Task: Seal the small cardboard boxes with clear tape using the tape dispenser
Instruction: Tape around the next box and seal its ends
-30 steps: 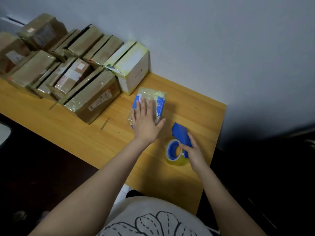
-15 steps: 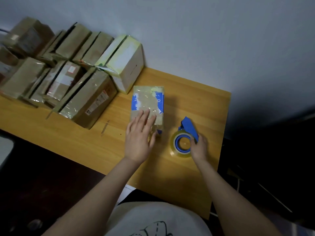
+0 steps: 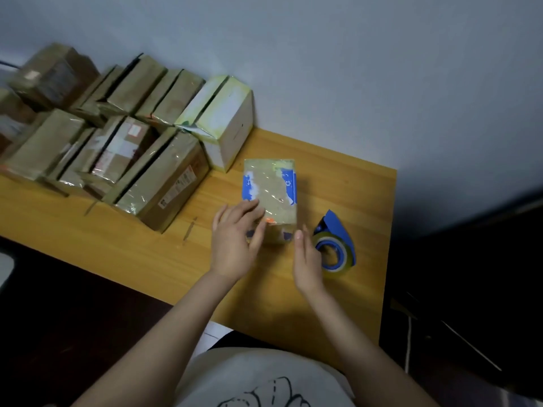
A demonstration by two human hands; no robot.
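Now my left hand (image 3: 235, 242) lies spread over the near end of the small cardboard box (image 3: 270, 192), fingers loose and flat on its taped top, thumb against its near face. My right hand (image 3: 307, 259) is held edge-on with straight fingers and holds nothing; its fingertips reach the box's near right corner, though I cannot tell whether they touch it. Just beside that hand, on its right, the blue tape dispenser (image 3: 335, 245) lies on its side with its roll of clear tape, near the table's right edge.

The box, brown with blue print under glossy tape, sits toward the back right corner of the wooden table (image 3: 147, 254). A crowd of taped brown boxes (image 3: 132, 148) fills the back left along the pale wall (image 3: 352, 69), ending in a white box (image 3: 226, 121). Bare wood runs from my hands to the near edge; past the right edge it is dark.
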